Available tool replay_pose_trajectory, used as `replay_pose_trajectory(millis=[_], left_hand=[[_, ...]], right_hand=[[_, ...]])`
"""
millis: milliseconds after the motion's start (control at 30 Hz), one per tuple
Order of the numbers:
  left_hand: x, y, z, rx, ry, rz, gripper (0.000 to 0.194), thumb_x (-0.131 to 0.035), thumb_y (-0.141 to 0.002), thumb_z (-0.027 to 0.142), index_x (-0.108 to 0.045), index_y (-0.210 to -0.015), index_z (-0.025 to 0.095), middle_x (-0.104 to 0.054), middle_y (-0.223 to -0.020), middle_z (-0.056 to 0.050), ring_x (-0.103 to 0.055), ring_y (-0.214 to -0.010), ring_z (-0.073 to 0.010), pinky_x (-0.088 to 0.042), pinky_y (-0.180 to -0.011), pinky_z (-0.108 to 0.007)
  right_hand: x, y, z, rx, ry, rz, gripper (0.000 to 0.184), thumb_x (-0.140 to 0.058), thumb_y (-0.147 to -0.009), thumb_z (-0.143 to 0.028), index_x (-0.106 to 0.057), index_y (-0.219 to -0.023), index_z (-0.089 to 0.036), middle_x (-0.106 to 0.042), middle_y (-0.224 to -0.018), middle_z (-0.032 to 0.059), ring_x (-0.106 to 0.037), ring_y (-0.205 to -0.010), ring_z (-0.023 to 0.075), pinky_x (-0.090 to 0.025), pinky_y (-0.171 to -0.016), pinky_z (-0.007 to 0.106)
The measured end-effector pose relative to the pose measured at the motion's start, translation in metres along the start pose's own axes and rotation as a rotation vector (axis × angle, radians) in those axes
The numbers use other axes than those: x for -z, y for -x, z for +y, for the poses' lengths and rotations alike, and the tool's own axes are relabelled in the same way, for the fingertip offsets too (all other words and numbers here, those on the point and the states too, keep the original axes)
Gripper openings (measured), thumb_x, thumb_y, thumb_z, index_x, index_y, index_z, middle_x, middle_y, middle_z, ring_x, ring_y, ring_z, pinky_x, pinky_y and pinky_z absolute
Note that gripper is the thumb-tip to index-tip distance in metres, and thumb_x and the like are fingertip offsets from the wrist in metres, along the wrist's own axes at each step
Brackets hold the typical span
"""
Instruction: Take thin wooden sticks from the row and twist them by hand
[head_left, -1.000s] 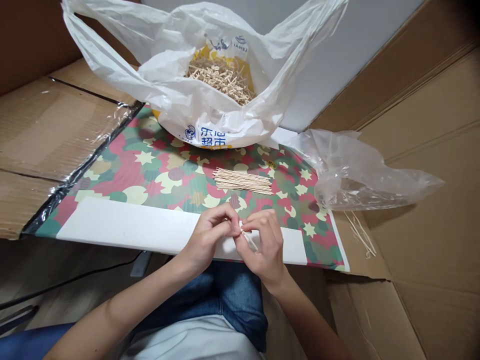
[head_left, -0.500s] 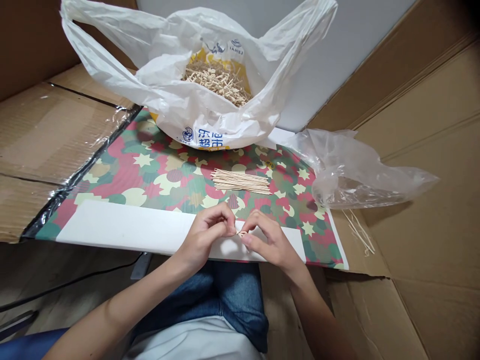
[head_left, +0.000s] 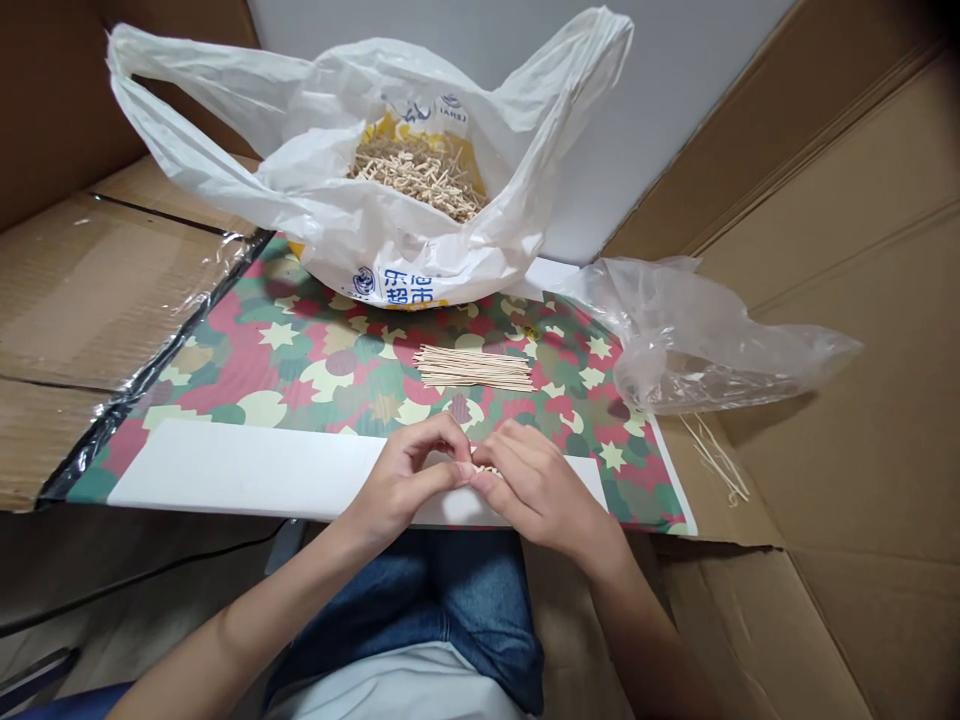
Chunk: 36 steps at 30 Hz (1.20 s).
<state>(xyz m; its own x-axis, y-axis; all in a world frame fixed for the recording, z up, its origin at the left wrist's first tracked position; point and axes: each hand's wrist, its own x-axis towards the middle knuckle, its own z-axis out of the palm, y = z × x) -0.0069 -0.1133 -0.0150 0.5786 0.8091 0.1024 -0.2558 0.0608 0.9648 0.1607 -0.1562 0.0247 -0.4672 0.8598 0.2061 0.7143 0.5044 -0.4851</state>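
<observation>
My left hand [head_left: 409,478] and my right hand [head_left: 538,492] meet over the white strip at the table's near edge. Thumbs and fingers of both are pinched on a small knotted pale strand [head_left: 489,470]. Most of that piece is hidden behind the fingers. Just beyond the hands lies a flat bundle of thin pale sticks [head_left: 476,368]. Farther back stands a white plastic shopping bag [head_left: 300,190], its mouth spread wide, with a heap of small pale knotted pieces [head_left: 427,175] inside.
A camouflage-patterned cover [head_left: 337,385] lies on the table, with a white strip [head_left: 247,462] along its front. To the right are a crumpled clear plastic bag [head_left: 705,330] and a few loose strands [head_left: 716,458]. Cardboard panels [head_left: 840,420] enclose both sides.
My right hand has closed in toward the left, its fingers now covering more of the knotted strand. The whole view has shifted slightly; the stick bundle and bags stay in place.
</observation>
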Motion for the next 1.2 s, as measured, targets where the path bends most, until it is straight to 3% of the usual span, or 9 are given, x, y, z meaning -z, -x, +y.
replay_pose_trajectory(millis=[233,500,667,767,900,1200], left_hand=[[0.005,0.001,-0.002,-0.054,-0.031,-0.022,0.007,-0.058,-0.073,0.014,-0.055,-0.067,0.016,-0.046,-0.066,0.003,-0.043,-0.066,-0.0105,-0.03,-0.063,-0.024],[0.01,0.002,-0.004,-0.009,0.055,0.024,0.007,-0.057,-0.074,0.017,-0.054,-0.068,0.016,-0.045,-0.067,0.003,-0.042,-0.064,-0.0102,-0.029,-0.059,-0.023],[0.018,0.001,0.001,-0.064,-0.051,-0.032,0.007,-0.056,-0.076,0.022,-0.055,-0.072,0.016,-0.048,-0.069,0.002,-0.044,-0.068,-0.0114,-0.032,-0.065,-0.024],[0.023,-0.001,0.009,-0.111,-0.183,-0.132,0.013,-0.053,-0.08,0.026,-0.059,-0.076,0.015,-0.052,-0.073,-0.001,-0.047,-0.071,-0.0129,-0.035,-0.07,-0.026],[0.026,-0.002,0.021,-0.165,-0.328,-0.238,0.017,-0.05,-0.084,0.018,-0.059,-0.07,0.013,-0.053,-0.067,-0.001,-0.047,-0.066,-0.0114,-0.036,-0.065,-0.024],[0.021,-0.004,0.026,-0.144,-0.24,-0.33,0.024,-0.052,-0.081,0.021,-0.054,-0.059,0.014,-0.05,-0.057,0.0,-0.043,-0.057,-0.0103,-0.035,-0.06,-0.025]], right_hand=[[-0.006,-0.003,-0.002,0.016,-0.058,-0.088,0.022,-0.03,-0.092,-0.019,-0.043,-0.074,-0.018,-0.05,-0.072,0.0016,-0.041,-0.07,0.0149,-0.035,-0.066,0.029],[0.003,-0.004,0.01,-0.025,-0.208,-0.187,0.02,-0.034,-0.094,-0.028,-0.046,-0.081,-0.018,-0.051,-0.078,0.0012,-0.045,-0.074,0.0135,-0.036,-0.067,0.025],[0.0,-0.011,0.012,0.078,-0.18,-0.195,0.024,-0.033,-0.094,-0.025,-0.045,-0.074,-0.018,-0.047,-0.068,0.0001,-0.04,-0.068,0.0133,-0.033,-0.065,0.027],[-0.002,-0.013,0.011,0.126,-0.19,-0.148,0.026,-0.033,-0.093,-0.023,-0.044,-0.071,-0.018,-0.047,-0.065,-0.0004,-0.038,-0.065,0.0127,-0.033,-0.067,0.028],[0.0,-0.015,0.01,0.117,-0.234,-0.164,0.025,-0.034,-0.093,-0.026,-0.047,-0.073,-0.017,-0.05,-0.068,0.0001,-0.041,-0.067,0.0125,-0.034,-0.067,0.027],[-0.003,-0.02,0.008,0.211,-0.383,-0.086,0.024,-0.042,-0.087,-0.022,-0.048,-0.065,-0.018,-0.044,-0.057,-0.0029,-0.04,-0.055,0.0097,-0.033,-0.058,0.025]])
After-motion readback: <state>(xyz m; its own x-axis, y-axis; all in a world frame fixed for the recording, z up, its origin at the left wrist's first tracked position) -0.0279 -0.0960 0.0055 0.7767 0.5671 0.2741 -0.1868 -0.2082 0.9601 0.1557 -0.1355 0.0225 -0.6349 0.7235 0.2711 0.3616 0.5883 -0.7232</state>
